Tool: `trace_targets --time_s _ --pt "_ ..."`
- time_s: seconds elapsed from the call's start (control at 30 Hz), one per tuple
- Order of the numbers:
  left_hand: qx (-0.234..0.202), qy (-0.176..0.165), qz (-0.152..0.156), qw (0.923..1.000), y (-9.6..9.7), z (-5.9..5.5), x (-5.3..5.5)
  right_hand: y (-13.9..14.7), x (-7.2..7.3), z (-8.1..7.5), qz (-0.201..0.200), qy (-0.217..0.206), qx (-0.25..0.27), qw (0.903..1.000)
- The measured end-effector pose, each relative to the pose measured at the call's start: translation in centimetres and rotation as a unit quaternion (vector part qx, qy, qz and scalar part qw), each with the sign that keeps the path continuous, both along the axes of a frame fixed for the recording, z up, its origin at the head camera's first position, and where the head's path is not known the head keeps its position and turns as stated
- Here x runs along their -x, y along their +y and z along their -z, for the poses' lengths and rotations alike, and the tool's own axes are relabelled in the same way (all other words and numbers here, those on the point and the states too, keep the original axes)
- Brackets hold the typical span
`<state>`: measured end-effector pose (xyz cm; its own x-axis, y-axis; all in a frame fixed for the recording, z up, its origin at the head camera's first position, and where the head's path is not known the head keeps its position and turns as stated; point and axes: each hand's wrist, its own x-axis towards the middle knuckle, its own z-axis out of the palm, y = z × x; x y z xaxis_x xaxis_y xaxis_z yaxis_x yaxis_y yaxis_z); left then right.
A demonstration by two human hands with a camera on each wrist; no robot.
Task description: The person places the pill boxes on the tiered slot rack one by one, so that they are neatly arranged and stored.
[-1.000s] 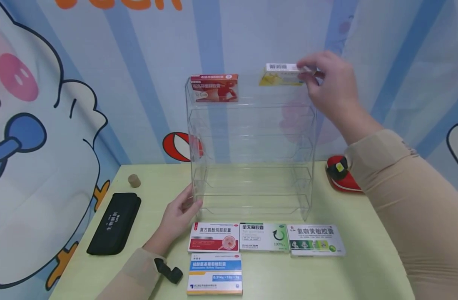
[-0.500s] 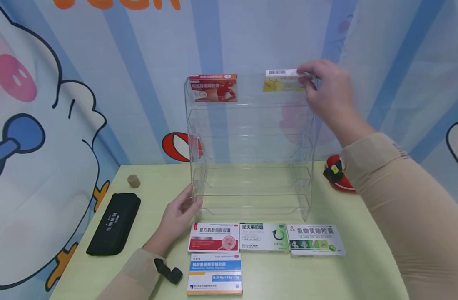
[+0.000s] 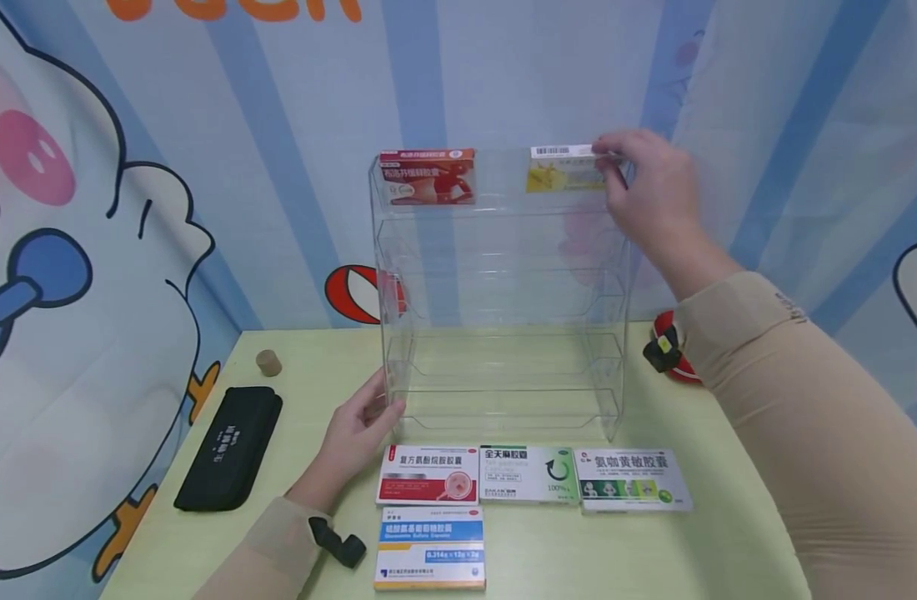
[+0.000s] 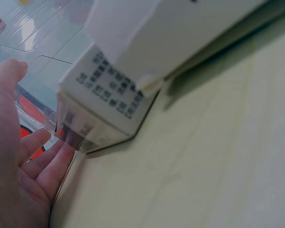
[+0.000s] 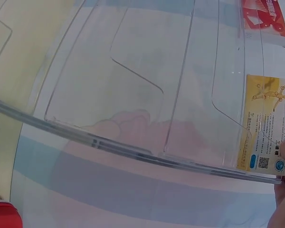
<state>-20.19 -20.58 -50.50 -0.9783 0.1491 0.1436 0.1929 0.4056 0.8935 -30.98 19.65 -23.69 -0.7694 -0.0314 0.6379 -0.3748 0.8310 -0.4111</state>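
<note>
A clear plastic display rack [image 3: 503, 304] with several tiers stands upright on the table. At its top right, my right hand [image 3: 653, 183] pinches a yellow-and-white medicine box [image 3: 562, 175] by its right end. The right wrist view shows this medicine box [image 5: 265, 121] behind the clear front of the top tier, thumb on its edge. A red medicine box [image 3: 428, 177] sits at the left of that tier. My left hand [image 3: 359, 425] holds the rack's lower left side, thumb in front and fingers round the outside. Its fingers [image 4: 57, 166] show beyond the side panel in the left wrist view.
Before the rack lie a red-and-white box [image 3: 428, 475], a green-and-white box [image 3: 529, 475], a white box [image 3: 634, 481] and a blue-and-white box [image 3: 430, 548]. A black case [image 3: 229, 447] and small cork [image 3: 268, 362] lie left; a red item [image 3: 683, 367] lies right, behind the sleeve.
My right hand has lowered the yellow-and-white medicine box into the top tier, its front now turned more upright. The left hand and the rack have stayed in place.
</note>
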Motion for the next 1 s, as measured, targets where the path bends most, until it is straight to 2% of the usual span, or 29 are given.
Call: trace_targets --time_s 0.43,0.63,0.77,1.0 --pt "0.005 -0.008 -0.006 0.9999 0.0 -0.3 -0.2 0.0 -0.4 0.7 -0.016 0.022 -0.002 0.9996" --pt "0.005 -0.007 -0.004 1.0000 0.0 -0.1 0.0 0.0 -0.7 1.2 -0.034 0.070 0.003 0.9970" --pt "0.004 -0.007 -0.005 1.0000 -0.1 0.0 0.1 -0.1 -1.0 1.5 -0.048 0.109 0.004 0.9928" --pt "0.007 -0.013 -0.008 0.9999 -0.1 0.0 0.1 -0.5 -1.8 2.4 -0.084 0.152 -0.008 0.9848"
